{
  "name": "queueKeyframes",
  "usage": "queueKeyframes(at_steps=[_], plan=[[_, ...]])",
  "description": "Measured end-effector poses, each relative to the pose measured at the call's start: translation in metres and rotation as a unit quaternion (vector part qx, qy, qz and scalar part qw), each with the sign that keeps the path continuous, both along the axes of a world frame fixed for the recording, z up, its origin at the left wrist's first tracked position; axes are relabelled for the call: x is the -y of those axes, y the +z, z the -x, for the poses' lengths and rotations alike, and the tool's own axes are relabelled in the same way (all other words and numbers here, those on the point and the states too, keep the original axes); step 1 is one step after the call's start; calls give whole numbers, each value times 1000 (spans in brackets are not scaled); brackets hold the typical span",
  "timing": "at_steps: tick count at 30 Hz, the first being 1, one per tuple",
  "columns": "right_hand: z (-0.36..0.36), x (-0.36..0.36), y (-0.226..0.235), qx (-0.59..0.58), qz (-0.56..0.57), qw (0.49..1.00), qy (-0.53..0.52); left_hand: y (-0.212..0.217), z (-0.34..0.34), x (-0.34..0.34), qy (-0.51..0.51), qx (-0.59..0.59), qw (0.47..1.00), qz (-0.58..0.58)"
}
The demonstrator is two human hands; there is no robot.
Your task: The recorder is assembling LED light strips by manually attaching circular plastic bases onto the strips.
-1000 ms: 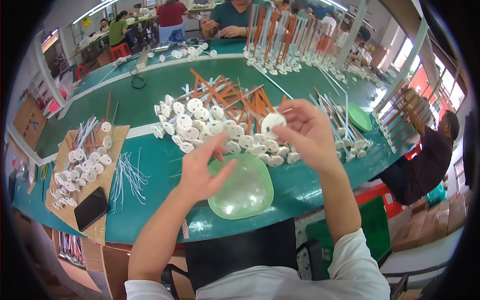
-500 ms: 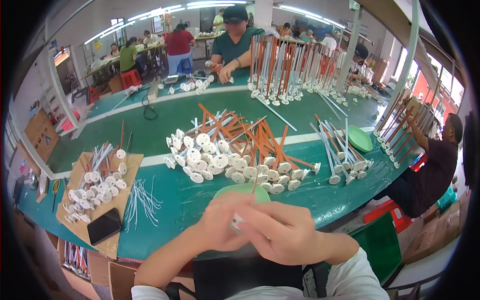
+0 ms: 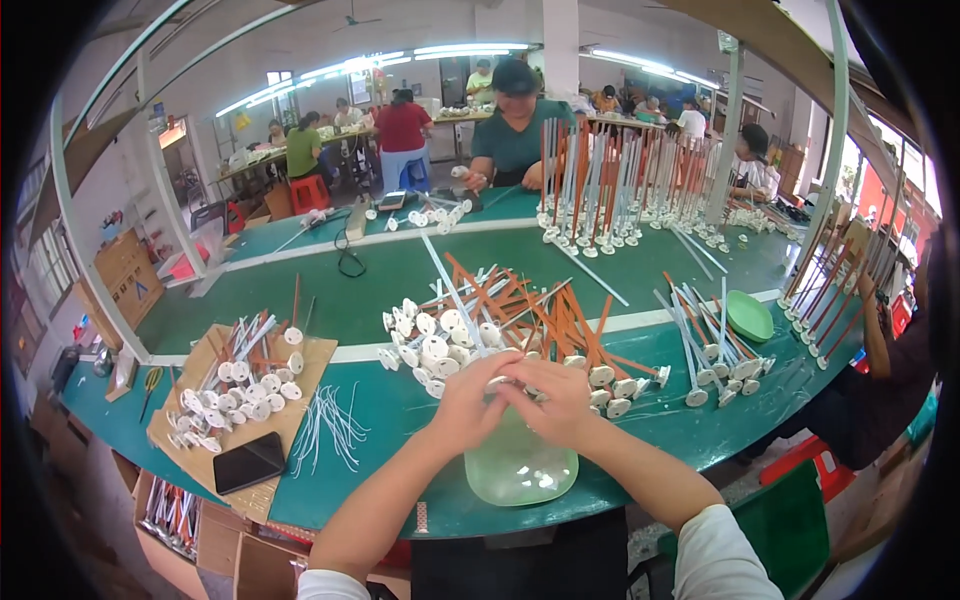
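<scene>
Both of my hands meet over the near edge of the pile, fingers curled around one piece. My left hand (image 3: 468,402) and my right hand (image 3: 556,400) pinch its white round base (image 3: 497,383), mostly covered by fingers. A pale grey rod (image 3: 448,275) rises from between them toward the far left and seems to belong to this piece. Just below the hands sits a light green bowl (image 3: 490,488) with small white bits inside. Right behind them is a heap of white disc bases (image 3: 433,347) with orange-brown rods (image 3: 575,310) and grey ones.
Cardboard (image 3: 262,490) on the left bears more disc-ended rods and a black phone (image 3: 250,462). Thin white strips (image 3: 330,430) lie beside it. Another rod bunch (image 3: 735,365) and a green dish (image 3: 750,315) are at right. A co-worker (image 3: 520,130) sits across, near upright rods (image 3: 610,180).
My hands have moved forward and up, away from my body, uncovering the green bowl. A long pale rod now shows above them. The whole view has shifted, placing the scene farther right.
</scene>
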State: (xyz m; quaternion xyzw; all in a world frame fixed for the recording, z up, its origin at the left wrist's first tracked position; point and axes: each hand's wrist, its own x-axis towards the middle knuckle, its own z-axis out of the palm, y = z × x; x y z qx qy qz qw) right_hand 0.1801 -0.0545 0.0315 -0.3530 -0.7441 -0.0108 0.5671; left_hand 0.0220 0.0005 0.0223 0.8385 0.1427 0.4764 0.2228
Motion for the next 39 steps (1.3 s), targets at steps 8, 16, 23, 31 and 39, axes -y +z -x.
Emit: queueKeyframes(at_steps=[8, 16, 23, 31, 39], plan=[[-4, -6, -12, 79, -123, 988, -43, -22, 5, -3, -5, -55, 998, 21], [-7, 0, -13, 42, -21, 999, -2, -26, 5, 1, -26, -17, 996, 78], [-7, 12, -16, 18, 68, 997, -36, -27, 3, -1, -24, -61, 997, 41], [-17, 18, -7, 275, 256, 923, 86, -28, 8, -14, 72, -10, 990, 118], [-22, 14, -6, 269, 408, 847, 207, -31, 6, -7, 38, -75, 989, 119]])
